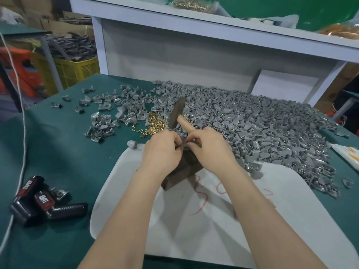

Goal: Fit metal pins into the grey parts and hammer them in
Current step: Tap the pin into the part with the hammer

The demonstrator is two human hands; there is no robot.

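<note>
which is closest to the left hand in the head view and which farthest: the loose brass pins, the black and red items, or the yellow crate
From the left hand:
1. brass pins, just beyond it on the table.
2. black and red items, near left of the table.
3. yellow crate, off the table, far left.

Bare left hand (163, 150) and bare right hand (211, 152), uncovered on the backs and at the wrists. Long left forearm (124, 220) and right forearm (262, 210), bare up to the lower edge of view. Slim at the wrists, broader toward the elbows. Knuckles faintly ridged. Fingertips mostly hidden, nails too small to tell.
</note>
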